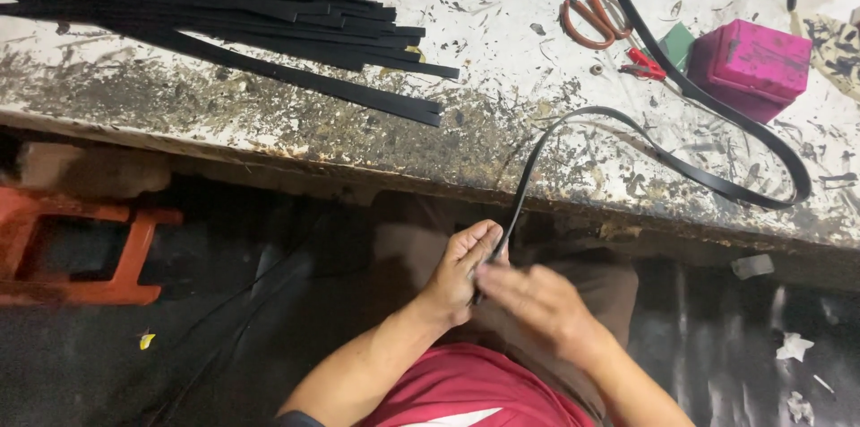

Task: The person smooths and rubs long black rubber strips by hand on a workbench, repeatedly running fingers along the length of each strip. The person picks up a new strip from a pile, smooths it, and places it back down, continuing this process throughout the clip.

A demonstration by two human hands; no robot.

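left hand (464, 266) gripping strap (667, 163) end | right hand (537, 297) blurred, grasp unclear | risk: strap beyond hands dragging scissors (587, 1) off bench (502, 131)

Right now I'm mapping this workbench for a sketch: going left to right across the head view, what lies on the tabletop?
Pile of black strips → orange-handled scissors → small red clip → green block → magenta box.
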